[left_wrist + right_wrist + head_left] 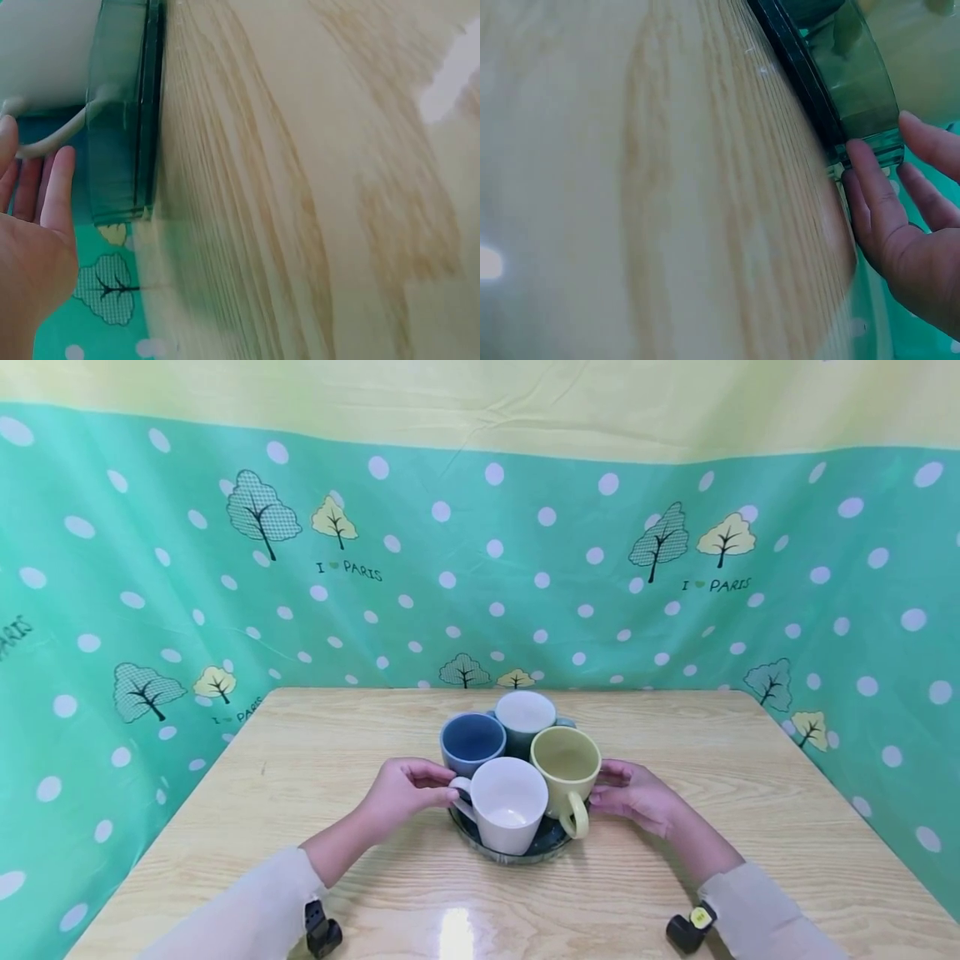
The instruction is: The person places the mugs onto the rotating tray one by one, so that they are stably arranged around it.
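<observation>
A round dark green glass tray [517,857] sits mid-table and carries a white mug [510,802], a blue mug [472,743], a yellow-green mug [566,764] and a pale mug [525,714] at the back. My left hand [442,789] is at the tray's left side beside the white mug's handle. In the left wrist view its straight fingers [56,187] lie close to the tray wall [120,112], with a small gap. My right hand [611,781] is at the tray's right side, its fingertips [866,180] touching the tray rim [855,97] below the yellow-green mug [922,52].
The light wooden table [300,777] is walled on three sides by a teal dotted curtain [150,610] with tree prints. Bare tabletop lies left, right and in front of the tray. Small black wrist cameras [322,931] sit on both sleeves.
</observation>
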Demonstrator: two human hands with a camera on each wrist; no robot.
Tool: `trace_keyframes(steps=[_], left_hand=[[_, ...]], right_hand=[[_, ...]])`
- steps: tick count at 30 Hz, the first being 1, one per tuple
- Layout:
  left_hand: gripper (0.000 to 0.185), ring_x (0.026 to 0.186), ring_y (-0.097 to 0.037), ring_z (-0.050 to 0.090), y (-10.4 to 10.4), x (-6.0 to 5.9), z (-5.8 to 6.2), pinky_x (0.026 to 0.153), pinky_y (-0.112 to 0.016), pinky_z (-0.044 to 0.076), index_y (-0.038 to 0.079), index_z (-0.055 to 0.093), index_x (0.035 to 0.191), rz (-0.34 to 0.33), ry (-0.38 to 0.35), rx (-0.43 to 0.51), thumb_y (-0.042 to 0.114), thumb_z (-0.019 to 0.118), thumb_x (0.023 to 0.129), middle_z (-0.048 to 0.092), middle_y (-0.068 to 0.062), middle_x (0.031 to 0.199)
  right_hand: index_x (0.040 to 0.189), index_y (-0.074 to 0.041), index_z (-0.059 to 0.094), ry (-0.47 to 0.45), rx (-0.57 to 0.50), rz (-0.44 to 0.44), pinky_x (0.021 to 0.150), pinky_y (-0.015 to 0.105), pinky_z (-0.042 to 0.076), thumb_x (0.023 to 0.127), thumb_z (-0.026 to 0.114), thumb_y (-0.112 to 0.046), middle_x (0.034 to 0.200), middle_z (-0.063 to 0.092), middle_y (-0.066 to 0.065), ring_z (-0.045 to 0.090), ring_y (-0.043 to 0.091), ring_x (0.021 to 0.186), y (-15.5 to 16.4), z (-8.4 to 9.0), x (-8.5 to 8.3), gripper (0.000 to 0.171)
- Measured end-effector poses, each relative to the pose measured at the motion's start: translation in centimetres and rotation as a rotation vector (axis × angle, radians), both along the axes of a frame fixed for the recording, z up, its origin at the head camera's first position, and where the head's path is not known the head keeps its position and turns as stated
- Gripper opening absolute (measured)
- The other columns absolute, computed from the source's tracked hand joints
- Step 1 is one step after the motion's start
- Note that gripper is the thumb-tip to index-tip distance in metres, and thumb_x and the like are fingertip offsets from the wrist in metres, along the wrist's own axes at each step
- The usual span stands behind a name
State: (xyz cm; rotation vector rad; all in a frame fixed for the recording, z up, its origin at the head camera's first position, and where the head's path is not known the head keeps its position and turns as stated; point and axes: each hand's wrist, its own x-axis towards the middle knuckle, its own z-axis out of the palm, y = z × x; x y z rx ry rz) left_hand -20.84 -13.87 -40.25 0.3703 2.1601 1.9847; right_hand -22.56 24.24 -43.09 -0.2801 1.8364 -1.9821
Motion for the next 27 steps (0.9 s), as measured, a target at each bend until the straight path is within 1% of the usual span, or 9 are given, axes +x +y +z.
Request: trace_keyframes(steps=[5, 11, 14, 15, 17, 19, 22, 25, 27], left_hand=[[0.033, 0.084, -0.021, 0.071, -1.1, -0.2, 0.2, 0.080, -0.035, 0.059, -0.012, 0.067, 0.108, -0.018, 0.010, 0.017, 0.003, 0.078, 0.081, 0.072, -0.018, 0.099], [0.036, 0.095, -0.043, 0.067, -2.5, -0.4, 0.3, 0.083, -0.037, 0.058, -0.013, 0.066, 0.110, 0.006, -0.012, 0.048, 0.006, 0.077, 0.082, 0.072, -0.019, 0.101], [0.036, 0.097, -0.046, 0.065, -3.2, -0.3, 0.3, 0.084, -0.037, 0.057, -0.012, 0.066, 0.111, 0.019, -0.010, 0.046, 0.006, 0.078, 0.082, 0.072, -0.018, 0.101], [0.036, 0.098, -0.045, 0.065, -3.4, -0.3, 0.2, 0.085, -0.036, 0.057, -0.012, 0.066, 0.111, 0.022, -0.009, 0.045, 0.006, 0.078, 0.082, 0.072, -0.018, 0.101], [0.037, 0.097, -0.039, 0.067, -3.8, -0.3, 0.1, 0.085, -0.035, 0.057, -0.011, 0.066, 0.112, 0.031, 0.000, 0.042, 0.006, 0.078, 0.081, 0.071, -0.019, 0.104], [0.039, 0.096, -0.032, 0.069, -4.3, -0.2, 0.0, 0.085, -0.034, 0.057, -0.010, 0.066, 0.114, 0.054, 0.018, 0.032, 0.007, 0.079, 0.081, 0.070, -0.022, 0.107], [0.042, 0.093, -0.022, 0.070, -5.0, -0.2, 0.0, 0.084, -0.032, 0.057, -0.008, 0.065, 0.117, 0.113, 0.048, 0.024, 0.007, 0.079, 0.080, 0.069, -0.022, 0.110], [0.043, 0.093, -0.017, 0.070, -5.7, 0.0, 0.2, 0.083, -0.029, 0.057, -0.007, 0.065, 0.119, 0.168, 0.073, 0.011, 0.009, 0.079, 0.081, 0.069, -0.020, 0.109], [0.043, 0.094, -0.015, 0.069, -6.1, 0.1, 0.4, 0.083, -0.027, 0.057, -0.006, 0.064, 0.120, 0.190, 0.084, 0.008, 0.010, 0.078, 0.082, 0.070, -0.017, 0.109]], right_hand=[[0.144, 0.014, 0.029, 0.046, 0.091, -0.009, 0.093, 0.045, 0.053, 0.084, 0.066, 0.008, 0.127, 0.052, 0.028, 0.062, 0.027, 0.105, -0.1, 0.3, 0.1, 0.071], [0.139, 0.017, 0.036, 0.122, 0.205, -0.059, 0.089, 0.044, 0.055, 0.086, 0.069, -0.001, 0.129, 0.051, 0.030, 0.062, 0.027, 0.104, -0.2, 1.0, 0.4, 0.065], [0.138, 0.017, 0.037, 0.159, 0.231, -0.079, 0.088, 0.045, 0.056, 0.089, 0.067, -0.004, 0.132, 0.049, 0.032, 0.061, 0.032, 0.107, -0.1, 1.4, 0.6, 0.061], [0.138, 0.016, 0.039, 0.169, 0.239, -0.096, 0.088, 0.045, 0.056, 0.090, 0.067, -0.005, 0.133, 0.049, 0.032, 0.061, 0.034, 0.108, 0.0, 1.5, 0.6, 0.060], [0.137, 0.012, 0.043, 0.224, 0.277, -0.162, 0.087, 0.042, 0.056, 0.091, 0.068, -0.010, 0.133, 0.050, 0.030, 0.061, 0.031, 0.107, 0.0, 1.8, 0.8, 0.057], [0.136, 0.009, 0.047, 0.299, 0.309, -0.244, 0.086, 0.038, 0.057, 0.092, 0.068, -0.013, 0.134, 0.052, 0.028, 0.062, 0.024, 0.106, 0.0, 2.1, 0.8, 0.054], [0.133, 0.006, 0.054, 0.425, 0.341, -0.355, 0.083, 0.032, 0.058, 0.093, 0.069, -0.016, 0.132, 0.055, 0.024, 0.064, 0.012, 0.100, 0.1, 2.6, 0.9, 0.048], [0.132, 0.003, 0.056, 0.501, 0.369, -0.372, 0.082, 0.029, 0.058, 0.093, 0.069, -0.018, 0.129, 0.058, 0.022, 0.064, 0.008, 0.097, 0.5, 3.1, 1.1, 0.046], [0.133, -0.001, 0.056, 0.517, 0.418, -0.358, 0.082, 0.026, 0.057, 0.093, 0.069, -0.022, 0.126, 0.060, 0.020, 0.065, 0.008, 0.097, 0.9, 3.4, 1.2, 0.047]])
